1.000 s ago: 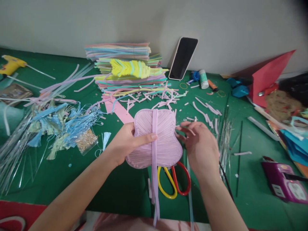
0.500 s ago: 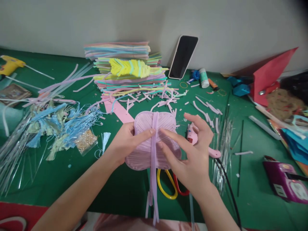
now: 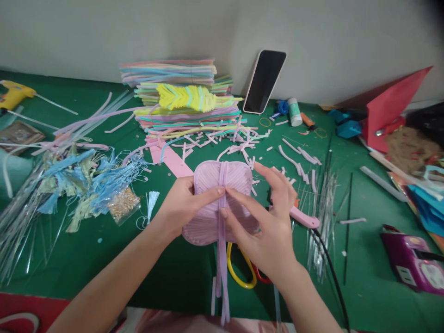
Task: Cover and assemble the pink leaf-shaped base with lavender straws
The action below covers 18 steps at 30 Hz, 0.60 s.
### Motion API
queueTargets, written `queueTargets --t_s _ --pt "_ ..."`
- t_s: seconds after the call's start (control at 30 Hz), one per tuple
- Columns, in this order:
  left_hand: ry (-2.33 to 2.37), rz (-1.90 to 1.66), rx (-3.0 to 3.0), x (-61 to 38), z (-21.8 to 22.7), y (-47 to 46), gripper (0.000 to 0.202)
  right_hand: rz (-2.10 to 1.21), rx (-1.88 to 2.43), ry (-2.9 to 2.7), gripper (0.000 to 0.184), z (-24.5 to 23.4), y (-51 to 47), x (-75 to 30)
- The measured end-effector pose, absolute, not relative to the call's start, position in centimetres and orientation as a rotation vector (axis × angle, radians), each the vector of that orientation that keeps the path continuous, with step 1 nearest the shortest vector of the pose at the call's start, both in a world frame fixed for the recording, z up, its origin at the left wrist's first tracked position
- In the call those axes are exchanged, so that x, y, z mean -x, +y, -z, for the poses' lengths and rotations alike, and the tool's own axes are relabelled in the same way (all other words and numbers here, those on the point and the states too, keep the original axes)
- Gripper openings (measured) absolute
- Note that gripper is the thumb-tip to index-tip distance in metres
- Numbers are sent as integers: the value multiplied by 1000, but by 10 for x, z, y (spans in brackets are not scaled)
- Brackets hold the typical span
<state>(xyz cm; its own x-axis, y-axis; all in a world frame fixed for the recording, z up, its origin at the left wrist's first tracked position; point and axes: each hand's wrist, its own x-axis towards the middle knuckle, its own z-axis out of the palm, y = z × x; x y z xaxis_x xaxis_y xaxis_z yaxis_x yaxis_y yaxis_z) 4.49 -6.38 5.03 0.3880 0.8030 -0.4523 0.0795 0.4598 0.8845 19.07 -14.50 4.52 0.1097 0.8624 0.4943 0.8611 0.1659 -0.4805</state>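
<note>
My left hand (image 3: 180, 206) grips a pale pink woven piece (image 3: 239, 178) by its left edge, thumb pressed on the centre strip. That strip (image 3: 224, 277) hangs down past the table's front edge. My right hand (image 3: 274, 231) is open, its fingers spread, with two fingertips pressing the strip just below my left thumb. Behind my right hand a pink glue gun (image 3: 301, 217) lies on the green table, its black cord (image 3: 329, 268) running toward me. Yellow and red scissors (image 3: 239, 273) lie under the piece.
A stack of pastel strips (image 3: 173, 74) with a yellow woven piece (image 3: 187, 97) stands at the back, a phone (image 3: 264, 81) leaning on the wall. Blue tassels (image 3: 86, 178) lie left, a purple device (image 3: 412, 268) and red paper (image 3: 388, 106) right. Cut scraps (image 3: 298, 162) litter the middle.
My right hand left the pink glue gun on the table and moved left onto the woven piece, fingers now pressing the centre strip. My left hand kept its grip.
</note>
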Motion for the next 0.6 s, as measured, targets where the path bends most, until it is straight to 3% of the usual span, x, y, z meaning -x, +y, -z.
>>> queueTargets --t_s 0.1,0.23,0.6 --pt "1116 -581 -1002 -44 -48 -62 28 -147 1633 -1668 5 -57 -150 -190" --pt "1140 -578 -989 -44 -47 -60 31 -490 1579 -1561 22 -79 -169 -188" --pt "1111 -546 -1011 -43 -44 -60 29 -268 1603 -1490 13 -57 -166 -209"
